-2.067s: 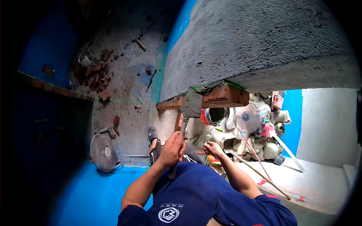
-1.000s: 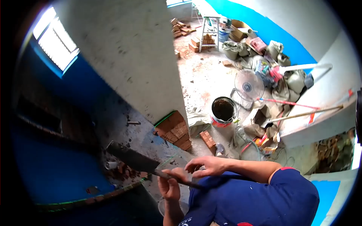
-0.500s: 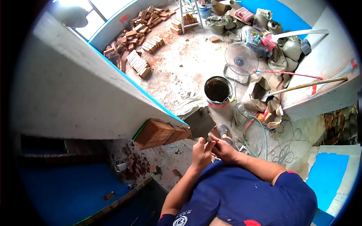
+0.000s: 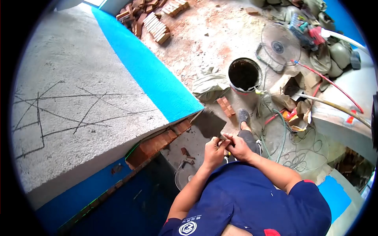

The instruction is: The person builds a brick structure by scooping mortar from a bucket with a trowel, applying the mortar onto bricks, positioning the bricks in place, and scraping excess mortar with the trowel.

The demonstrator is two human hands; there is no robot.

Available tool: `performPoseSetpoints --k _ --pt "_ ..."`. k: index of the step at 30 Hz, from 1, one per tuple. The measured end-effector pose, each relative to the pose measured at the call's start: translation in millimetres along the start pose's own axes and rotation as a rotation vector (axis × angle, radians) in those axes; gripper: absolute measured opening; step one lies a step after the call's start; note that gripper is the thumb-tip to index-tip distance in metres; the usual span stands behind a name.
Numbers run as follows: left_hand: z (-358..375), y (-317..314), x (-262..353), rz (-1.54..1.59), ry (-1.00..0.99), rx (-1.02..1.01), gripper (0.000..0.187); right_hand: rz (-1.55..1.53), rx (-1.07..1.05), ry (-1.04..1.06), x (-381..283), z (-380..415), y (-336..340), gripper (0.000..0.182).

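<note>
My left hand [image 4: 214, 152] and my right hand [image 4: 238, 148] are close together in front of my body, fingers closed and touching. Between the fingertips is a small greyish end, apparently the handle of a trowel [image 4: 209, 123], whose flat, dark grey blade extends beyond the hands. Most of the handle is hidden by the fingers. A red brick piece [image 4: 225, 106] lies on the floor past the blade, near my shoe [image 4: 243, 115]. Left of the blade, a course of red bricks [image 4: 151, 146] runs along the end of the wall.
A bucket of dark material [image 4: 245, 74] stands ahead, beside a pale sack [image 4: 210, 82]. A fan [image 4: 278, 47], an opened paper bag [image 4: 287, 84], a wooden pole [image 4: 334, 105] and loose hoses [image 4: 281, 137] lie right. A grey-and-blue wall [image 4: 98, 74] fills the left. Stacked bricks [image 4: 156, 27] lie farther back.
The view has shifted, so black lines on the wall and the brick piece near my shoe now show plainly. My hands stay together at the trowel, with the fingers slightly rearranged.
</note>
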State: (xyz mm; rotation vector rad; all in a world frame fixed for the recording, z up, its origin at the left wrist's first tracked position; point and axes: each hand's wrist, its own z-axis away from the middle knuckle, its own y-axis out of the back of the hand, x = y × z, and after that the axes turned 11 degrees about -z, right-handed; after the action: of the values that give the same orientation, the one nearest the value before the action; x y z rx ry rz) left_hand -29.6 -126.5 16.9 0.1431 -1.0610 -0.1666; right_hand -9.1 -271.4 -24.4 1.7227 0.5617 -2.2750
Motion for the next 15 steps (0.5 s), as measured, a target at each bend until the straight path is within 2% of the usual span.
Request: performPoseSetpoints --k 1,2,4,5,6,8,11,12,14,15 --pt "1.8 0.3 2.8 -0.151 0.049 0.017 0.022 0.130 -0.021 0.048 4.5 -3.6 8.5 0.032" --pt "3.5 0.9 -0.2 -0.154 0.062 0.029 0.022 0.261 -0.041 0.101 10.0 -5.6 18.2 0.027" --pt "8.3 5.8 1.7 -0.252 -0.141 0.055 0.019 0.325 -0.029 0.205 10.1 -8.4 28.6 0.015" --pt "17.1 15.0 4.2 -0.353 -0.051 -0.040 0.026 0.377 -0.034 0.222 9.0 -7.0 33.2 0.015" --pt "23.4 22.8 -3.7 -0.357 -0.047 -0.036 0.026 0.431 -0.038 0.241 8.5 -5.9 36.9 0.014" --pt "44.7 37.7 -29.1 -0.522 -0.148 0.000 0.024 0.472 -0.010 0.239 9.1 -3.3 40.4 0.017" --pt "83.5 76.9 -56.8 -0.481 0.074 0.089 0.023 0.509 0.018 0.223 15.8 13.0 43.5 0.020" --pt "92.6 87.6 -43.5 -0.540 0.111 0.125 0.021 0.521 0.017 0.211 15.8 20.3 43.7 0.022" --pt "110.4 110.4 -84.3 -0.391 0.156 0.182 0.020 0.507 0.005 0.214 9.0 30.8 39.6 0.026" --pt "115.3 117.4 -75.7 -0.372 0.188 0.184 0.020 0.407 -0.057 0.173 7.2 34.8 35.6 0.030"
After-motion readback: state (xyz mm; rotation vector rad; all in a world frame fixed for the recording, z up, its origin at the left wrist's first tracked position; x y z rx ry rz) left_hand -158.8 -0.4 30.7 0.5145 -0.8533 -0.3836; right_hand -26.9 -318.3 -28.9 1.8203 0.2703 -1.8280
